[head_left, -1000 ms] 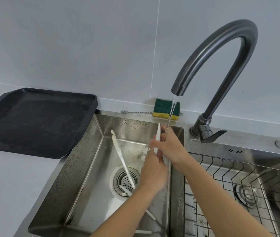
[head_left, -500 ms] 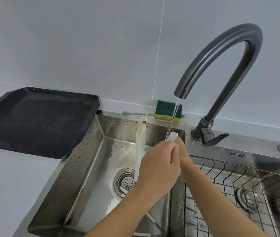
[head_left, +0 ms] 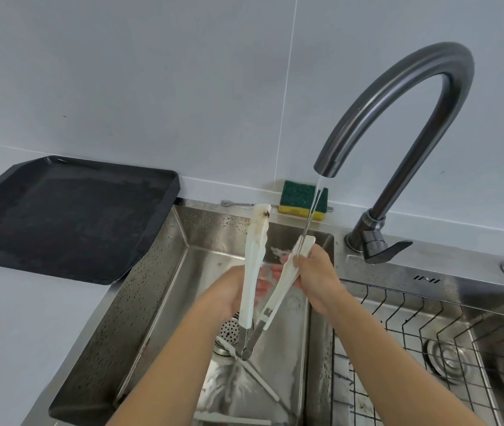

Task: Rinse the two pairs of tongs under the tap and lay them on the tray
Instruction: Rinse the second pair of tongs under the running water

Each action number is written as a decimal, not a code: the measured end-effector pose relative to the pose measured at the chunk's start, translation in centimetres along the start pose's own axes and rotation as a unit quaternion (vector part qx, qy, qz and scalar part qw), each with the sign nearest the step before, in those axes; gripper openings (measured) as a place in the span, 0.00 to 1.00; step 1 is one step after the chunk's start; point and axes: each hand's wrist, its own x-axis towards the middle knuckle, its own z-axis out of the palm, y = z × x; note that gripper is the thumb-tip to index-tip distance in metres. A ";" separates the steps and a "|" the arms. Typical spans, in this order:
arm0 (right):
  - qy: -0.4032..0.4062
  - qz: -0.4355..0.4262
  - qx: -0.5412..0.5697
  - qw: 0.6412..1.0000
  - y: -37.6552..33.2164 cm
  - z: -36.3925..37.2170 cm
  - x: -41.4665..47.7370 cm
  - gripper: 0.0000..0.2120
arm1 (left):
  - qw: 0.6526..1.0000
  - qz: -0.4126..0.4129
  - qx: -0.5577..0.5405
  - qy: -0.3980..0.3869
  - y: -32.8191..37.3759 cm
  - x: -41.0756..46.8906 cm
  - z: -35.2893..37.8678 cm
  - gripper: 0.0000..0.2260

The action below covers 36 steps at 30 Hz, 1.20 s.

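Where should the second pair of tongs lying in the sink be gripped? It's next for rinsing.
Take the second tongs by the white arm across the sink floor, from above. It lies flat and exposed; its hinge end hides behind the right hand's forearm.

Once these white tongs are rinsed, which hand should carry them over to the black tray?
Probably the left. The left hand grips one arm of the white tongs on the side nearer the black tray, which sits left of the steel sink. The right hand would have to cross over.
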 end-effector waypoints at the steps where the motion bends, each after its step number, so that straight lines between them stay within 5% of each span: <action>1: -0.009 -0.003 -0.005 1.000 -0.1 0.0 -0.1 0.11 | 0.998 -0.013 -0.016 -0.057 -0.5 0.0 0.2 0.06; 6: -0.067 0.001 -0.016 0.998 0.1 -0.3 -0.6 0.09 | 0.973 0.011 -0.107 -0.204 -2.1 0.6 0.9 0.07; 10: -0.130 0.007 0.050 0.990 1.3 -0.3 -0.3 0.23 | 0.986 0.037 -0.109 -0.123 -2.1 0.3 1.8 0.07; 13: -0.093 -0.007 0.029 0.995 1.9 0.0 -0.2 0.29 | 0.987 0.042 -0.126 -0.089 -2.2 0.1 2.5 0.08; 18: 0.048 -0.026 -0.095 0.994 1.9 0.2 1.2 0.06 | 0.984 -0.015 -0.155 -0.082 -2.7 -0.6 4.3 0.16; 22: 0.106 -0.044 -0.197 0.974 0.7 -0.2 1.1 0.18 | 0.974 -0.014 -0.199 -0.104 -3.4 -1.3 5.4 0.10; 26: 0.037 -0.030 -0.117 0.992 0.2 -0.1 0.7 0.06 | 0.973 -0.006 -0.211 -0.095 -2.8 -1.4 5.1 0.07; 29: -0.049 -0.023 -0.056 0.997 0.4 0.2 0.0 0.18 | 0.976 0.001 -0.205 -0.071 -2.7 -1.5 4.7 0.06; 33: 0.084 -0.098 -0.226 0.966 0.0 0.7 0.6 0.10 | 0.977 -0.011 -0.196 -0.079 -2.9 -2.0 5.3 0.08; 36: 0.099 -0.127 -0.242 0.957 -0.6 0.4 1.0 0.13 | 0.979 0.008 -0.185 -0.081 -3.0 -2.6 5.8 0.09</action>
